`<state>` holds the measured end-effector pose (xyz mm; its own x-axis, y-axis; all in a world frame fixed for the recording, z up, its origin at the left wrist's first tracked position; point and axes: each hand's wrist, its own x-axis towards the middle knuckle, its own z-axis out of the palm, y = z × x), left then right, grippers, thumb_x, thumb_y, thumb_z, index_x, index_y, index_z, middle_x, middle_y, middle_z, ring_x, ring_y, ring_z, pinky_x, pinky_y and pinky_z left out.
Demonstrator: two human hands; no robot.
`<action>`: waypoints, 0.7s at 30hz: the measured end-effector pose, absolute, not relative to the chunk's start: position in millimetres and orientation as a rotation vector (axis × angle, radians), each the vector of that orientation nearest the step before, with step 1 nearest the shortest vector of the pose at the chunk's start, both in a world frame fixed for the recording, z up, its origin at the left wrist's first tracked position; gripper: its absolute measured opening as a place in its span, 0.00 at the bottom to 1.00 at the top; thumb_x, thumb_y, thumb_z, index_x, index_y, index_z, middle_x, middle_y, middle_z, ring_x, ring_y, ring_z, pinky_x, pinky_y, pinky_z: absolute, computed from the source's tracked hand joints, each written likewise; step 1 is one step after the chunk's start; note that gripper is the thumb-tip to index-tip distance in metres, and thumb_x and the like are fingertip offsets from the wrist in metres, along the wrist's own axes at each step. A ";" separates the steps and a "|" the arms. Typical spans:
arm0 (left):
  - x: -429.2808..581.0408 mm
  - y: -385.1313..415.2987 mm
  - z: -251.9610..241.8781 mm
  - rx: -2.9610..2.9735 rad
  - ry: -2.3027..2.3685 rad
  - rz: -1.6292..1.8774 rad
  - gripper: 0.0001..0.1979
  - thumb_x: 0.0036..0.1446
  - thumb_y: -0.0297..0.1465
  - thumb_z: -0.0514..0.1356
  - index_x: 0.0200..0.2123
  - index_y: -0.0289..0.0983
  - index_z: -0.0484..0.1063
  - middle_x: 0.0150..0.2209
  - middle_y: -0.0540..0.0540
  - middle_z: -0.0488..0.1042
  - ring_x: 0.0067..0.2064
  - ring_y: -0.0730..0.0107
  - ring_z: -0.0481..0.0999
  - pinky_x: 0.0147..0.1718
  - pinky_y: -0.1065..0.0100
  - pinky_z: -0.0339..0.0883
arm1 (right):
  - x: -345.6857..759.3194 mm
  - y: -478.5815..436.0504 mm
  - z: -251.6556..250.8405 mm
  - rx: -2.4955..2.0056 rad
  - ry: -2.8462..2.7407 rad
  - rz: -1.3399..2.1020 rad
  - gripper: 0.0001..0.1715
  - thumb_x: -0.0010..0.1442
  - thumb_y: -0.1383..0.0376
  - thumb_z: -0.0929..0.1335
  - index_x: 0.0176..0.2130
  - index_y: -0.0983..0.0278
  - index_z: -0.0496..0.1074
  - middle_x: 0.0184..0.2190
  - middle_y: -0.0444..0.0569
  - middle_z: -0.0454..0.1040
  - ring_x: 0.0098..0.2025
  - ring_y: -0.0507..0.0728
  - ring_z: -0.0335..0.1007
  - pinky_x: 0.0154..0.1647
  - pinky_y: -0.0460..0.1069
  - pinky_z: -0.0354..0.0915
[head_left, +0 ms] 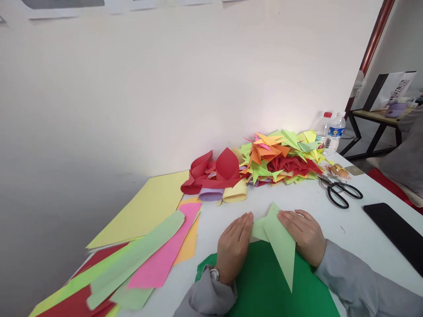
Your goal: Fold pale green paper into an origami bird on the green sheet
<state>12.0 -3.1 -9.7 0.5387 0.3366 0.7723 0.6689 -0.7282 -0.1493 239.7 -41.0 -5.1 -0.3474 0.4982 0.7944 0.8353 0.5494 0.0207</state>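
A light green folded paper (280, 240) with pointed ends is held in front of me, over a green sheet (264, 281). At its left end, my left hand (233, 246) is closed with the fingers together on the paper; its thumb is hidden. My right hand (306, 233) is closed at the right edge of the same piece, fingers pressed on it near the upper point. One long point of the paper hangs down toward me between the two hands.
Colourful folded paper pieces (284, 158) are heaped by the wall, beside rolled red paper shapes (214, 171). Paper strips (139, 255) and yellow sheets (145, 207) lie left. Scissors (340, 191), a black phone-like slab (393, 233), a wrapped bun (339, 171) and bottles (335, 134) are right.
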 end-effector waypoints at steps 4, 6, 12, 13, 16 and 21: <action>7.0 1.0 -16.9 -2.333 -0.978 -1.136 0.23 0.62 0.19 0.51 0.60 0.34 0.63 0.45 0.36 0.79 0.46 0.57 0.79 0.43 0.59 0.77 | 240.1 -40.8 -4.6 -1.076 -1.966 -0.546 0.17 0.65 0.75 0.61 0.50 0.66 0.72 0.44 0.53 0.79 0.47 0.57 0.75 0.48 0.53 0.64; 5.5 1.9 -18.7 -2.378 -1.103 -1.240 0.19 0.63 0.24 0.52 0.57 0.36 0.68 0.46 0.38 0.79 0.46 0.57 0.80 0.42 0.58 0.77 | 240.8 -40.7 -4.4 -1.077 -1.960 -0.545 0.19 0.65 0.75 0.61 0.52 0.65 0.70 0.44 0.53 0.79 0.47 0.56 0.75 0.48 0.53 0.64; 19.7 -11.5 -11.4 -2.939 -1.915 -2.087 0.17 0.63 0.40 0.53 0.39 0.36 0.77 0.39 0.40 0.81 0.35 0.59 0.82 0.38 0.56 0.78 | 243.3 -38.5 -4.6 -1.107 -1.906 -0.594 0.25 0.65 0.75 0.60 0.60 0.67 0.64 0.50 0.59 0.76 0.50 0.59 0.74 0.46 0.53 0.66; 24.8 -16.1 -10.5 -3.136 -1.969 -2.244 0.18 0.61 0.42 0.55 0.34 0.35 0.77 0.35 0.41 0.82 0.36 0.56 0.82 0.40 0.54 0.77 | 243.0 -38.6 -4.5 -1.106 -1.911 -0.602 0.25 0.65 0.74 0.60 0.60 0.67 0.63 0.51 0.60 0.75 0.51 0.59 0.73 0.46 0.53 0.66; 39.9 -29.0 -9.9 -3.133 -2.002 -2.785 0.19 0.55 0.47 0.60 0.33 0.36 0.76 0.35 0.41 0.81 0.41 0.51 0.80 0.42 0.49 0.75 | 239.3 -41.6 -4.0 -1.059 -1.999 -0.631 0.24 0.66 0.73 0.59 0.59 0.67 0.64 0.53 0.60 0.73 0.54 0.61 0.70 0.48 0.55 0.66; 46.7 -30.9 -7.6 -2.807 -2.248 -2.953 0.27 0.53 0.43 0.64 0.53 0.37 0.70 0.50 0.37 0.76 0.50 0.49 0.76 0.47 0.50 0.74 | 231.9 -45.8 -8.8 -0.960 -2.148 -0.454 0.32 0.59 0.77 0.58 0.61 0.65 0.61 0.59 0.60 0.66 0.59 0.63 0.63 0.53 0.60 0.65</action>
